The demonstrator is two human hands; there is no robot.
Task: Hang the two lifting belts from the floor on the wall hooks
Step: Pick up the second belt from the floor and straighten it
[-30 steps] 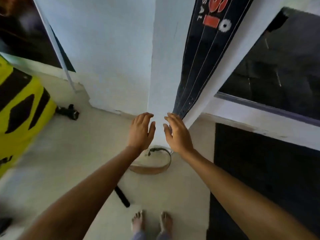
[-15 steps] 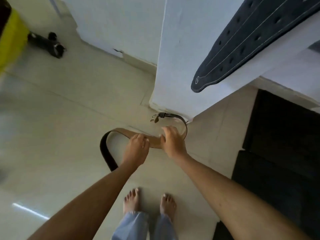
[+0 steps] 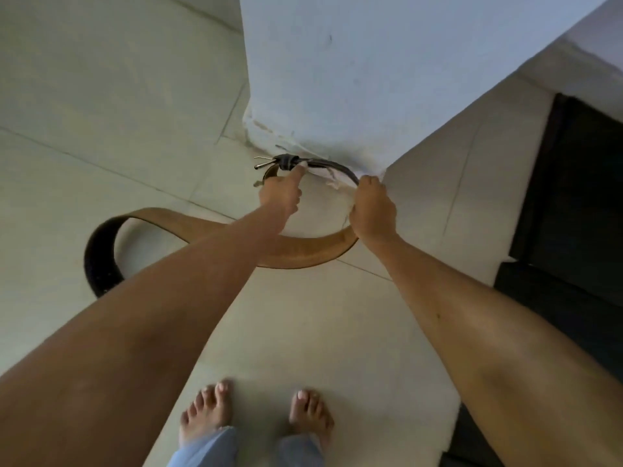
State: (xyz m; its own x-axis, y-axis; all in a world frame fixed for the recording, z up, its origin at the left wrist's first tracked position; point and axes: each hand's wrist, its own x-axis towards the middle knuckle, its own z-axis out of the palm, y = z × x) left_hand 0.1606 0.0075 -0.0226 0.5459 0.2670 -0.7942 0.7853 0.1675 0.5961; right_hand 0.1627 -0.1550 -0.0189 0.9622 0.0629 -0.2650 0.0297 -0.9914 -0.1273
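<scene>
A brown leather lifting belt (image 3: 303,251) lies curled on the pale tiled floor at the foot of a white wall corner (image 3: 354,79). Its dark inner face shows in the loop at the left (image 3: 101,257), and its metal buckle (image 3: 266,162) rests against the wall base. My left hand (image 3: 281,193) reaches down to the buckle end, fingers touching the dark strap beside it. My right hand (image 3: 372,210) is closed around the belt's right-hand bend. No wall hooks and no second belt are in view.
My bare feet (image 3: 256,416) stand on the tiles just behind the belt. A black mat (image 3: 573,214) covers the floor on the right. The white wall corner juts out directly ahead.
I have bent lower and the view has tilted down; the dark belt hanging on the wall has left view. Both hands moved forward along the floor belt, toward its buckle end.
</scene>
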